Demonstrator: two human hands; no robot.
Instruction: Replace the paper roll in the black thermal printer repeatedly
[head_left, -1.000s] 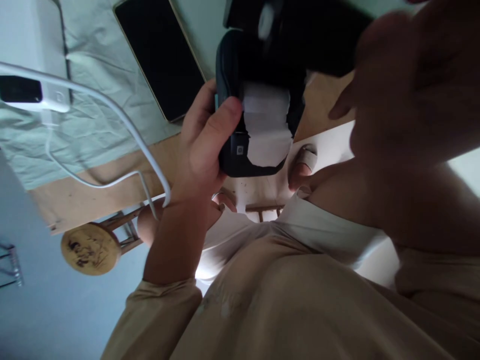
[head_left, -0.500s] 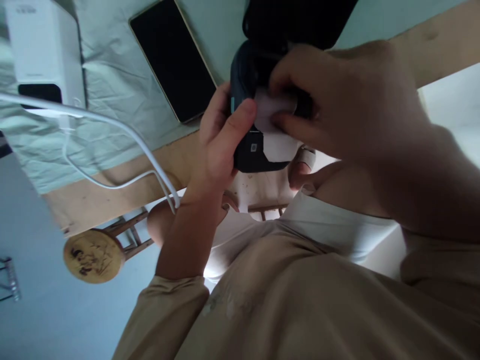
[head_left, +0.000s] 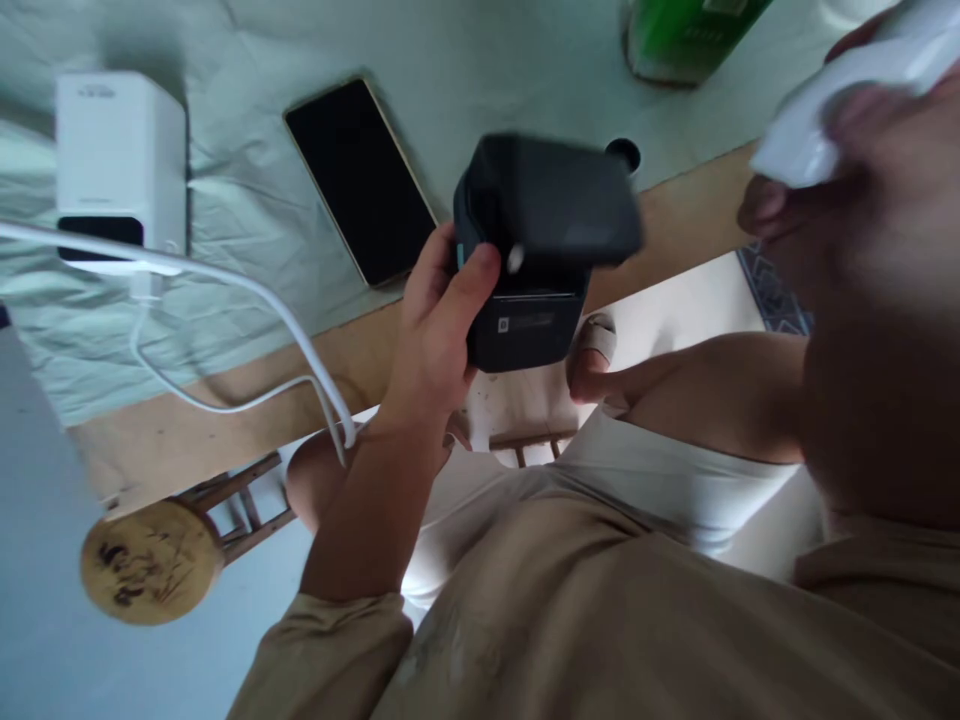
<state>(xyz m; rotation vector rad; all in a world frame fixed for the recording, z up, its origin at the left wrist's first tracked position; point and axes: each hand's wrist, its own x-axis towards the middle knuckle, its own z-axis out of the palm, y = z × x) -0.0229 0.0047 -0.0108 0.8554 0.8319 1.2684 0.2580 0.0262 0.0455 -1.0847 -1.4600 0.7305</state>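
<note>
My left hand [head_left: 450, 315] is wrapped round the side of a small black label printer [head_left: 525, 330], its thumb pressed near the front. The printer's black lid [head_left: 562, 200] stands over its body and juts to the right, blurred; whether it is fully closed I cannot tell. At the right edge my right hand [head_left: 877, 170] is closed on a white paper roll [head_left: 802, 135], smeared by motion and partly cut off by the frame. That hand is apart from the printer.
A black phone [head_left: 360, 180] lies on the green tablecloth [head_left: 240, 60], left of the printer. Further left are a white box-shaped device [head_left: 112, 150] and a white cable [head_left: 255, 285]. A green container [head_left: 682, 40] stands at the back; a wooden stool [head_left: 150, 560] is below.
My right hand has drawn the white paper roll out of the printer and away to the right. The lid has swung down over the body. My left hand keeps its hold.
</note>
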